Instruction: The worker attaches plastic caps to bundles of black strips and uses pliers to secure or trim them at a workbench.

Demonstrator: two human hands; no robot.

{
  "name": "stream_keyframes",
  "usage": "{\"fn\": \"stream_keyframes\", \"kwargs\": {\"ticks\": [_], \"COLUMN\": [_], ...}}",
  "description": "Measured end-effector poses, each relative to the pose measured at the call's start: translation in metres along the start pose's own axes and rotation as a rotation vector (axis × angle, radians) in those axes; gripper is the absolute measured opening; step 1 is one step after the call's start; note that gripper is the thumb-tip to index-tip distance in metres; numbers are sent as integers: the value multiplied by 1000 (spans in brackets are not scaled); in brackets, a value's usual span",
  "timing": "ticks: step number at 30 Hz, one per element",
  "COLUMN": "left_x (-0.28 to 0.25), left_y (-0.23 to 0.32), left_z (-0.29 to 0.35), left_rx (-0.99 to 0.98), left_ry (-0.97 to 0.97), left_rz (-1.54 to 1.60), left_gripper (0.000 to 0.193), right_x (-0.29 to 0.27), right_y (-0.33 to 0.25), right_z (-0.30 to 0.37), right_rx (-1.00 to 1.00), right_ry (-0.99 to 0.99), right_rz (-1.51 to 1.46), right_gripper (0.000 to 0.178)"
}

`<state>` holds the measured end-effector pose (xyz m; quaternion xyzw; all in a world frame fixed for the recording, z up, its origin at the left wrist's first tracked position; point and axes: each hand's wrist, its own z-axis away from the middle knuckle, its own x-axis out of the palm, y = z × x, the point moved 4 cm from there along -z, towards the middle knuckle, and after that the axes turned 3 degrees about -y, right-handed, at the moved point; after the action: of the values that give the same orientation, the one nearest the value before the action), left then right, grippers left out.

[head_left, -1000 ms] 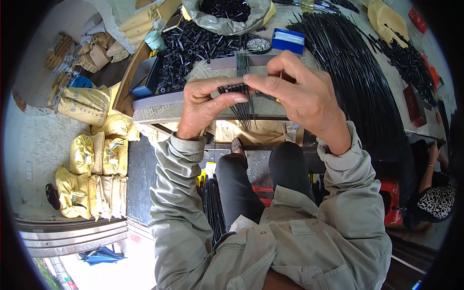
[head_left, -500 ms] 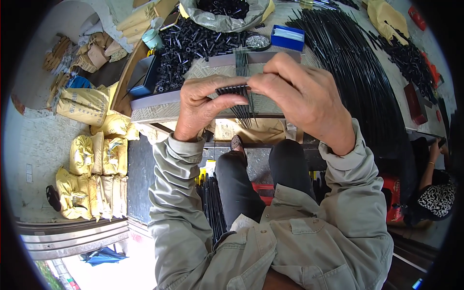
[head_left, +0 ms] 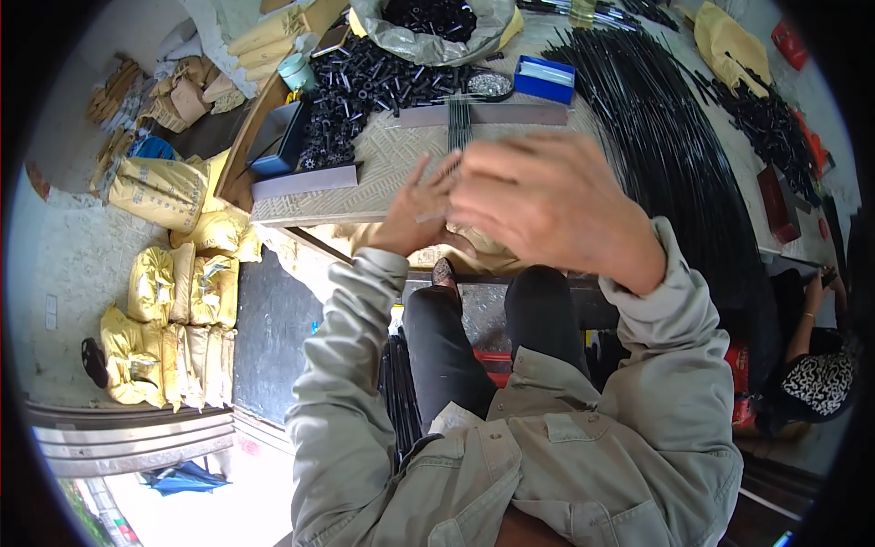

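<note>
My left hand (head_left: 421, 215) is low at the table's front edge, its visible fingers spread and pointing up. A bundle of thin dark rods (head_left: 459, 126) stands out beyond the two hands, lying across a grey metal strip (head_left: 521, 114) on the table. Its near end is hidden behind my hands. Smeared by motion, my right hand (head_left: 542, 196) hovers over the near part of the bundle, close to my left hand. Its fingertips are hidden, so whether anything is in them cannot be made out.
Black tubular parts (head_left: 365, 87) are heaped at the back left, beside a sack (head_left: 365, 27) of more. A blue box (head_left: 545, 80) and a small dish (head_left: 489, 85) stand at the back. Long black rods (head_left: 656, 137) cover the right side. Another person's arm (head_left: 807, 314) shows at far right.
My left hand has dropped and spread its fingers, no longer pinching the row of dark pieces at the rods. My right hand has moved slightly down and left, and blurs.
</note>
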<state>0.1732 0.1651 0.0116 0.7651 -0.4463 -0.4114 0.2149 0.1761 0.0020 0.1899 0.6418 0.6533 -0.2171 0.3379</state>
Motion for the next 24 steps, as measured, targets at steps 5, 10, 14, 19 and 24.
{"fn": "stream_keyframes", "kwargs": {"ticks": [5,10,14,19,24], "left_x": [19,37,13,-57,-14], "left_y": [16,82,140,143,93], "left_z": [10,22,34,9,1], "left_rx": [127,251,159,371,348], "left_ry": [-239,-13,54,-180,-884], "left_rz": [-924,-719,-548,-998,-1341], "left_gripper": [65,30,28,48,43], "right_x": [-32,-152,-249,-93,186], "right_y": [-44,-79,-82,-81,-121], "right_z": [25,87,184,219,325], "right_rx": [-66,-108,-281,564,712], "right_ry": [-295,-71,61,-321,-748], "right_rz": [-148,-239,-727,-824,-1084], "right_gripper": [14,25,12,22,40]}}
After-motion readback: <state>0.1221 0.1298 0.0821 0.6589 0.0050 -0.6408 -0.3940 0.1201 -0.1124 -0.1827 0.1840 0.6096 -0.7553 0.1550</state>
